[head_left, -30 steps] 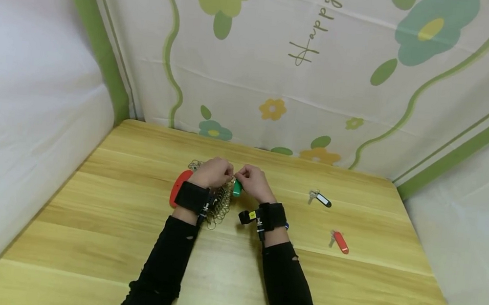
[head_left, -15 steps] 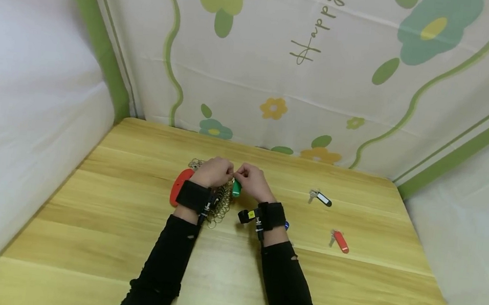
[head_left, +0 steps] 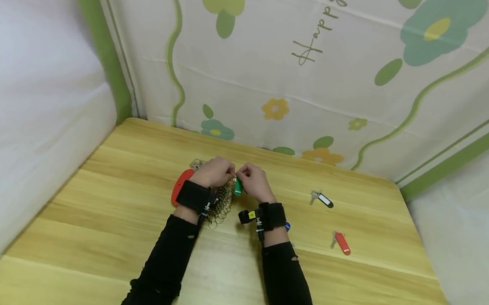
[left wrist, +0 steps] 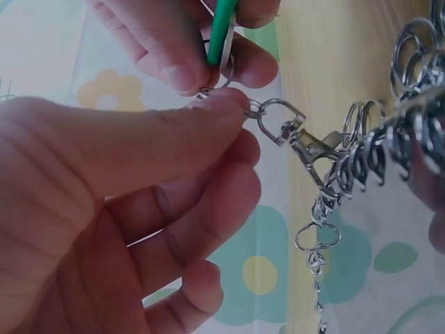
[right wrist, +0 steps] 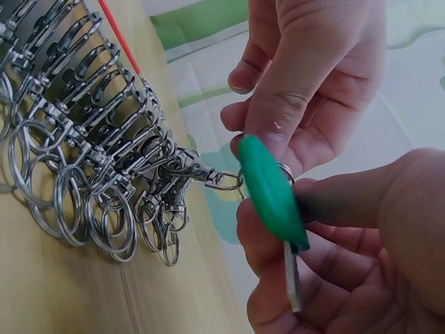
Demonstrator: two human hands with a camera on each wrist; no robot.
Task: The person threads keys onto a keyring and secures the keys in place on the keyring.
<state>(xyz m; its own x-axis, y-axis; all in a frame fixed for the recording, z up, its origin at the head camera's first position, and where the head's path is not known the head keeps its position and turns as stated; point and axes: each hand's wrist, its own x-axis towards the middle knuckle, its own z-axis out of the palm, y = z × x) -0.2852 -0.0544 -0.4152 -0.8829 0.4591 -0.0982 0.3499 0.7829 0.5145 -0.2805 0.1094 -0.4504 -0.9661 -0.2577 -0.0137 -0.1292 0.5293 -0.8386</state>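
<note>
My left hand (head_left: 213,172) pinches a split ring between thumb and forefinger; in the left wrist view the ring hangs from a swivel snap hook (left wrist: 306,147). Beside it, my right hand (head_left: 256,183) pinches a green key tag (right wrist: 268,191), with a metal key (right wrist: 293,282) sticking out below it. The tag's small wire ring (left wrist: 229,73) meets the split ring at the fingertips; whether they are linked is hidden. Several more snap hooks with rings (right wrist: 104,216) hang in a row under my left wrist, next to a red oval plate (head_left: 181,186).
On the wooden table (head_left: 86,235), a black-framed key tag (head_left: 325,199) and a red key tag (head_left: 342,243) lie to the right, each with a key. A blue tag (head_left: 288,227) is mostly hidden behind my right wrist. A flowered curtain (head_left: 243,74) stands behind.
Both hands stay in nearly the same place at the rings. The green key tag tilts slightly between the fingers. The head view shifts a little.
</note>
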